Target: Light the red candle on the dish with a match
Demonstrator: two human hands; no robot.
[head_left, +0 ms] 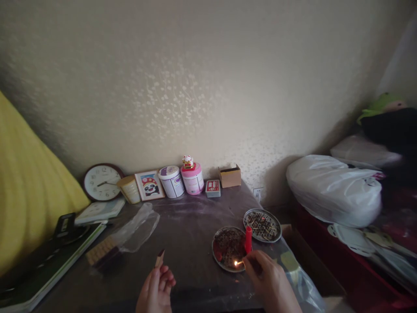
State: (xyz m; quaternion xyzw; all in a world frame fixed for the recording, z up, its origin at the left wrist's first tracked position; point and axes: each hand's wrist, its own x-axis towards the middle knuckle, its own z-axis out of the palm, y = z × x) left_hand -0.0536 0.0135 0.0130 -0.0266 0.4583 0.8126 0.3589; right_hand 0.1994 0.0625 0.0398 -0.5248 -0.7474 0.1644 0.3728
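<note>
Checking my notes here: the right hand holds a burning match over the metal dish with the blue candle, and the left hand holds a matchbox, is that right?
Not quite: the candle is red, not blue, as the head view shows. The right hand does hold a burning match over the metal dish, and the left hand holds a matchbox.

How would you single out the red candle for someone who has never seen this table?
On the dark table, find the two round metal dishes near the right hand. The short red candle stands upright at the nearer dish, the only red stick there, just above a lit match.
</note>
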